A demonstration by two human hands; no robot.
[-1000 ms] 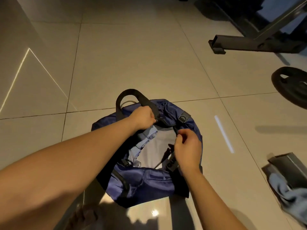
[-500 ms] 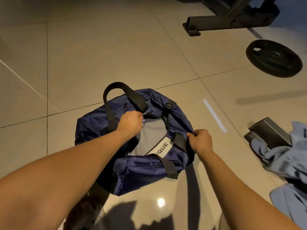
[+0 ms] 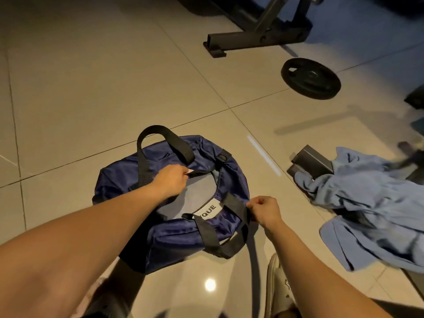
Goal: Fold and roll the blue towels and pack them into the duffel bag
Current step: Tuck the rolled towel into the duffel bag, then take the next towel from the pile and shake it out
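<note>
Duffel bag (image 3: 174, 235) is held open on the floor (image 3: 110, 88), far rim pinched by left hand (image 3: 171, 181), near strap pinched by right hand (image 3: 263, 211); blue towels (image 3: 371, 203) are seen crumpled well apart, rightward; mouth collapse is expected if either pinch is released.

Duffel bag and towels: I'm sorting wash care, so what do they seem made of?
Duffel bag: likely nylon or polyester, navy, slight sheen, crisp wrinkles. Straps: black woven webbing. Towels: soft matte light-blue cloth, perhaps cotton terry or microfibre, slumped in limp folds.
</note>
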